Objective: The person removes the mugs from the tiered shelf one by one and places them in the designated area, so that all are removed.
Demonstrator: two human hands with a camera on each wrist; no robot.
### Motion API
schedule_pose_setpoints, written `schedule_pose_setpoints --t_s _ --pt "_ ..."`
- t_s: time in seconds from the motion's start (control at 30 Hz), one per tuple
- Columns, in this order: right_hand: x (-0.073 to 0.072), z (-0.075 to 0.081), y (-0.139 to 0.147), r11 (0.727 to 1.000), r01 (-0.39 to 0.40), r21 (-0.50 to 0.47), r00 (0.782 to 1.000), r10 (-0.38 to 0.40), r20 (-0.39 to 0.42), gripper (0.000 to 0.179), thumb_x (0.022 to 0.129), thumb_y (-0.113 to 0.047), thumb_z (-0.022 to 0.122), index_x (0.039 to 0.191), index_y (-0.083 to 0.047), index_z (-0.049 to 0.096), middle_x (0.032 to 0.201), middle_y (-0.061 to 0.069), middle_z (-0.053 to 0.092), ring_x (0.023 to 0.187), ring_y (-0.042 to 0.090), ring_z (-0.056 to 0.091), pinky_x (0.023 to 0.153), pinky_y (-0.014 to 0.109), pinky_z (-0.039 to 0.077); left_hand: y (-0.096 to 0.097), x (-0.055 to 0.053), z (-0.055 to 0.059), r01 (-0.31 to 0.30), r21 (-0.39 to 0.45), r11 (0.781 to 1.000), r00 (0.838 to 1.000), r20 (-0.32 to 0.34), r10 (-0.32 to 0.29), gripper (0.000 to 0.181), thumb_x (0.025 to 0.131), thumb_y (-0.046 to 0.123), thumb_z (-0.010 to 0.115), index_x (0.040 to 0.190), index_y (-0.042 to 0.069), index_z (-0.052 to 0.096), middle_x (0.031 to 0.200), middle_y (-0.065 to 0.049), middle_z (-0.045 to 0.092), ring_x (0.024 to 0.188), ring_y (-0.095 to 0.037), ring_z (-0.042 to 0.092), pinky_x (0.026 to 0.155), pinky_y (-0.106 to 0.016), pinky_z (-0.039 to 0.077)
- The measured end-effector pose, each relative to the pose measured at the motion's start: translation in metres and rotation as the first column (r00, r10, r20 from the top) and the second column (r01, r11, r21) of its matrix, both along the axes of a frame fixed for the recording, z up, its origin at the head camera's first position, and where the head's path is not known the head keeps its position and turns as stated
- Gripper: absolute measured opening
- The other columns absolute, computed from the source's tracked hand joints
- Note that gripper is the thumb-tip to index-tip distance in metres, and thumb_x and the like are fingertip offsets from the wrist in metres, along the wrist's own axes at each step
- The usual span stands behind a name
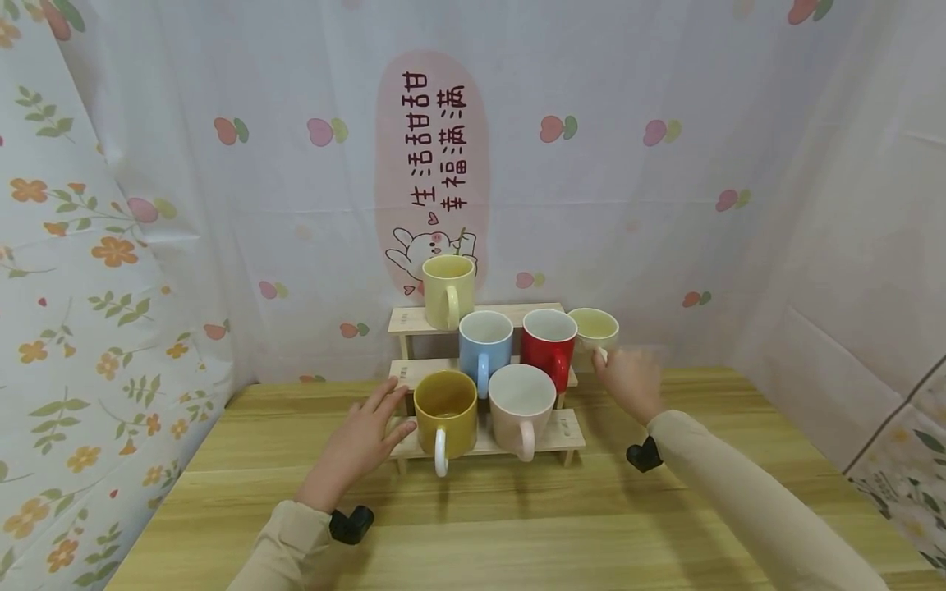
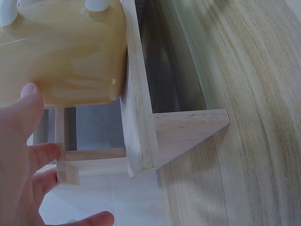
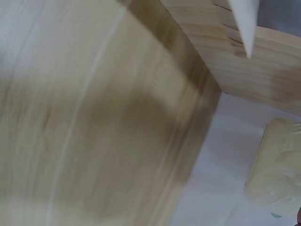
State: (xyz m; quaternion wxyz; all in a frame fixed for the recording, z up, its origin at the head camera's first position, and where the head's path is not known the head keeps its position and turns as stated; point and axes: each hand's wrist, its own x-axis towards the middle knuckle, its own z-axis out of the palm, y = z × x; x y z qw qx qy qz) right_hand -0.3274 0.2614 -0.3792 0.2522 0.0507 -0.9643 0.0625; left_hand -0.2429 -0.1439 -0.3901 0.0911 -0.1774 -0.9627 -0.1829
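Note:
My right hand (image 1: 631,383) grips a pale yellow mug (image 1: 594,326) by its handle, in the air just right of the wooden tiered rack (image 1: 567,428). In the right wrist view this mug (image 3: 275,172) shows at the right edge, while the hand is almost wholly out of frame. At the rack's left side my left hand (image 1: 358,447) spreads its fingers, with fingertips at the middle shelf's end. A mustard mug (image 1: 446,410) with a white handle stands on the lowest shelf, close to the left thumb (image 2: 29,101).
Beside the mustard mug stands a pale pink mug (image 1: 521,402). Light blue (image 1: 485,336) and red (image 1: 548,338) mugs occupy the middle shelf; a yellow mug (image 1: 448,289) sits at the top left. The wooden table (image 1: 473,542) meets a printed curtain (image 1: 628,205) behind.

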Motion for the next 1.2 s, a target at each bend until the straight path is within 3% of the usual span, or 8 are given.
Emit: schedule_pose_setpoints --t_s 0.2,0.4,0.67,0.87,1.1,1.2 --pt "0.001 -0.012 -0.004 0.997 0.025 -0.074 0.992 -0.016 0.122 0.051 0.096 -0.031 0.044 0.049 -0.014 0.037 0.048 0.002 0.037 0.047 0.021 0.039 0.040 0.031 0.028 -0.001 0.001 -0.002 -0.003 -0.004 1.000 1.000 -0.005 0.003 0.062 0.096 0.042 0.054 0.145 0.008 0.041 0.154 -0.013 0.030 0.125 -0.048 0.044 0.101 -0.061 0.034" --pt "0.003 -0.020 -0.006 0.995 0.050 -0.086 0.981 -0.033 0.190 0.051 0.098 -0.032 0.041 0.050 -0.012 0.041 0.050 0.005 0.043 0.048 0.023 0.044 0.040 0.034 0.034 0.000 0.001 -0.004 0.008 -0.001 1.000 1.000 -0.018 -0.008 0.062 0.096 0.042 0.054 0.145 0.007 0.041 0.154 -0.014 0.030 0.124 -0.043 0.049 0.102 -0.061 0.033" --pt "0.000 -0.031 -0.009 0.993 0.082 -0.084 0.971 -0.061 0.231 0.051 0.098 -0.035 0.041 0.053 -0.010 0.046 0.057 0.012 0.054 0.051 0.029 0.053 0.043 0.041 0.038 0.000 0.000 -0.007 0.002 0.015 1.000 1.000 0.000 -0.002 0.062 0.095 0.042 0.054 0.146 0.008 0.040 0.155 -0.012 0.029 0.126 -0.043 0.046 0.105 -0.061 0.031" --pt "-0.003 -0.043 -0.010 0.992 0.080 -0.094 0.976 -0.059 0.208 0.051 0.097 -0.035 0.041 0.052 -0.011 0.044 0.054 0.010 0.051 0.050 0.027 0.051 0.042 0.038 0.037 0.000 0.000 -0.008 -0.008 0.008 1.000 1.000 0.004 0.008 0.061 0.096 0.042 0.053 0.146 0.010 0.039 0.156 -0.011 0.028 0.125 -0.048 0.044 0.098 -0.060 0.038" --pt "-0.005 -0.053 -0.011 0.987 0.102 -0.123 0.968 -0.070 0.241 0.054 0.098 -0.037 0.039 0.052 -0.010 0.046 0.059 0.011 0.053 0.056 0.029 0.055 0.043 0.039 0.038 0.001 -0.001 -0.007 0.008 0.030 1.000 1.000 0.018 -0.009 0.060 0.097 0.037 0.054 0.147 0.008 0.038 0.156 -0.014 0.026 0.123 -0.040 0.051 0.107 -0.060 0.027" --pt "-0.008 -0.054 -0.012 0.983 0.110 -0.149 0.960 -0.066 0.272 0.053 0.098 -0.038 0.037 0.054 -0.010 0.047 0.061 0.011 0.054 0.057 0.030 0.056 0.043 0.039 0.038 0.000 -0.002 -0.006 0.004 0.024 1.000 1.000 0.010 -0.004 0.060 0.097 0.038 0.053 0.147 0.009 0.036 0.156 -0.014 0.026 0.126 -0.044 0.046 0.105 -0.061 0.029"
